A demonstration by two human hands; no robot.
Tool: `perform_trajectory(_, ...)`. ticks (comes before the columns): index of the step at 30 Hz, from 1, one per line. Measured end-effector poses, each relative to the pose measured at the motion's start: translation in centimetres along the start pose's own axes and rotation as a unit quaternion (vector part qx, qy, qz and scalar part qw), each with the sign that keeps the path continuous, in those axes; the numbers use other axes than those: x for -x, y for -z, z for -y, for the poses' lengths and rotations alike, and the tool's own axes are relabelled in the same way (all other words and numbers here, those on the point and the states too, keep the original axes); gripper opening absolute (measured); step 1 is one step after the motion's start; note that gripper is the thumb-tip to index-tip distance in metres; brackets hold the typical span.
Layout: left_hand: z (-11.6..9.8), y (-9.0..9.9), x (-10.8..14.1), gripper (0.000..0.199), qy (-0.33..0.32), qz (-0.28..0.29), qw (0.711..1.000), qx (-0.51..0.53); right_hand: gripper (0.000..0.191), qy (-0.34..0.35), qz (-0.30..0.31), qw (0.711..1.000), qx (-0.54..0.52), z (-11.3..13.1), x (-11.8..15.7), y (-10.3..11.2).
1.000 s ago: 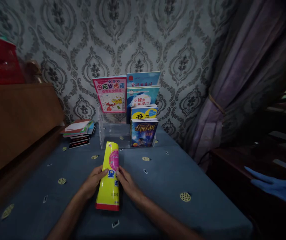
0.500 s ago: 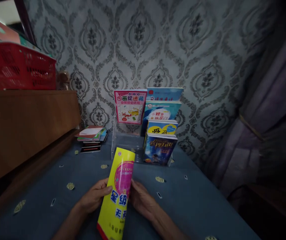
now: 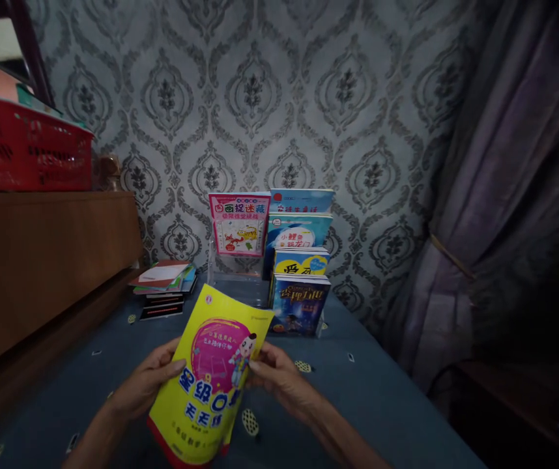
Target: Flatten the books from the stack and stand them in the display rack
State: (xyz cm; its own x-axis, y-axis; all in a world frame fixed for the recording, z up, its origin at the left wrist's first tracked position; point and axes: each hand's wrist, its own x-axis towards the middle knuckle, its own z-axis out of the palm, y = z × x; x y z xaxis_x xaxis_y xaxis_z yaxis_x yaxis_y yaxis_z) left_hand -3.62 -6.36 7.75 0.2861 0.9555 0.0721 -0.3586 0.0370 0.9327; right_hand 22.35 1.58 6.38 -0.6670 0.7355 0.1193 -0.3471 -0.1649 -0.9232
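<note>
A yellow workbook [image 3: 211, 371] with a pink circle and a cartoon child on its cover is held up in front of me, tilted. My left hand [image 3: 150, 378] grips its left edge, thumb on the cover. On the opposite edge, my right hand [image 3: 279, 374] pinches the book with the thumb in front; the fingers behind are partly hidden. Beyond the book stands a clear tiered book rack [image 3: 235, 286]. It carries a pink picture book [image 3: 240, 225] at upper left and a column of blue and yellow books [image 3: 300, 231] on the right, with a dark blue book [image 3: 299, 306] lowest.
A stack of books [image 3: 165, 280] lies left of the rack on the blue patterned cloth [image 3: 358, 404]. At left, a red basket [image 3: 30, 146] sits on a wooden cabinet [image 3: 55, 254]. A tied curtain [image 3: 460, 247] hangs at right, beside the patterned wall.
The yellow workbook has turned to show more of its front cover, including the cartoon child. Both hands still hold it, now farther apart. The camera view has shifted slightly.
</note>
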Motion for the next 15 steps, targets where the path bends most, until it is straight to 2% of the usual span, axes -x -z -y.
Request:
perform_trajectory(4, -1.9, 0.8, -0.5, 0.049, 0.006, -0.040, 0.996, -0.073, 0.046, 0.039, 0.005, 0.998, 0.058, 1.5, -1.0, 0.3)
perform_trajectory(8, -4.4, 1.3, -1.9, 0.046, -0.035, -0.050, 0.979, -0.197, 0.043, 0.082, 0.020, 0.988, 0.126, 3.8, -2.6, 0.5)
perform_trajectory(13, -9.9, 1.1, -5.8, 0.050, -0.100, -0.074, 0.955, -0.268, 0.038, 0.165, 0.001, 0.968, 0.187, 9.2, -6.4, -0.1)
perform_trajectory(15, -12.5, 0.9, -8.0, 0.051, -0.159, -0.095, 0.945, -0.271, 0.035, 0.209, -0.025, 0.953, 0.218, 12.1, -8.4, -0.4)
